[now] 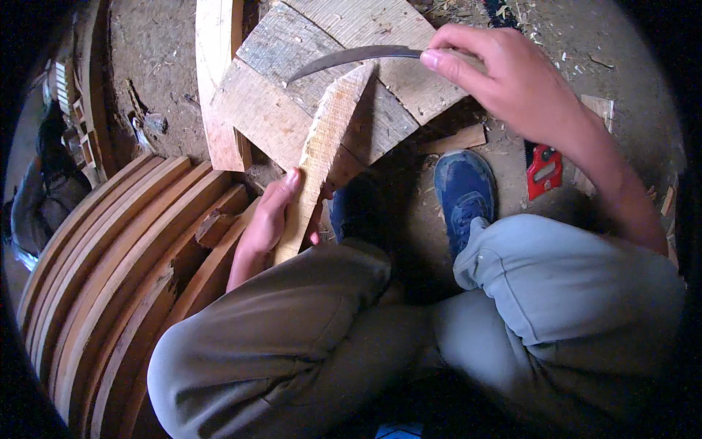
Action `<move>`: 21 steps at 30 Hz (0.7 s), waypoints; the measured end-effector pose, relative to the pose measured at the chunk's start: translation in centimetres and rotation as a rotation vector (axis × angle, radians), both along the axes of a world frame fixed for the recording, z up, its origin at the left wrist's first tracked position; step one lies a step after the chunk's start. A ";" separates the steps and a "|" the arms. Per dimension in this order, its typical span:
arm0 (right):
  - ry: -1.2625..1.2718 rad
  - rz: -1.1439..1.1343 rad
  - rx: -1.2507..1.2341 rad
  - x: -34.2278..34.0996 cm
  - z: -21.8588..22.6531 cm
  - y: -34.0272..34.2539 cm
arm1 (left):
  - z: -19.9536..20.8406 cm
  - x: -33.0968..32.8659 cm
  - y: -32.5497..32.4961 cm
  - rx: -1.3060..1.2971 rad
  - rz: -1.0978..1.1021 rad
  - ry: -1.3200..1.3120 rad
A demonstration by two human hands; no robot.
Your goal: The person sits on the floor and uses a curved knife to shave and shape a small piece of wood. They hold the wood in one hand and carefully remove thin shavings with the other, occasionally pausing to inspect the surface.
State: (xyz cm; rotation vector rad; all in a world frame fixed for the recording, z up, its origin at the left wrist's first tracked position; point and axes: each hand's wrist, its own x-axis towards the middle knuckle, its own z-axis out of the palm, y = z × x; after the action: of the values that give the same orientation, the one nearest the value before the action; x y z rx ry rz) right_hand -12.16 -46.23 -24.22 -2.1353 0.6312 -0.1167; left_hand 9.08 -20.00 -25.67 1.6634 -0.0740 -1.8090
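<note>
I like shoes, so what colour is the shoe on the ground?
The shoe is blue, dusty on top. The head view shows it best, beside the grey trouser leg.

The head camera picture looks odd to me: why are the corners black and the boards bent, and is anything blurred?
Head view: a fisheye lens leaves black corners and may add to the bend of the curved boards at the rim; daylight is soft, with deep shadow under the knees; the right hand and its blade look slightly soft, the left hand and wood strip sharp.

Soft daylight, dim shadow under legs, fisheye edges dark, bent.
</note>
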 end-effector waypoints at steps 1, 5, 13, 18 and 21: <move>0.034 0.011 -0.039 0.0 0.2 -0.3 | 0.2 0.4 -0.2 0.002 -0.027 0.023; 0.022 0.014 -0.115 -0.1 -0.1 -0.4 | 0.8 0.4 -0.3 0.031 -0.049 -0.001; 0.239 0.085 0.019 -1.9 -1.0 0.5 | 1.0 -1.1 -0.7 0.181 -0.054 -0.116; 0.261 0.070 -0.112 -2.3 -1.9 2.7 | 0.9 -1.2 -0.4 0.199 -0.073 -0.163; 0.204 0.068 -0.231 -2.7 -2.4 4.0 | 0.7 -1.4 -0.3 0.199 -0.049 -0.168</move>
State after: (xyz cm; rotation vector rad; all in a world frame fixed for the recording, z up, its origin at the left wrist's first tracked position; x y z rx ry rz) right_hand -14.85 -42.21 -26.60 -2.4105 0.6889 0.0703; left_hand 7.70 -20.32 -25.01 1.9676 -0.0082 -1.7557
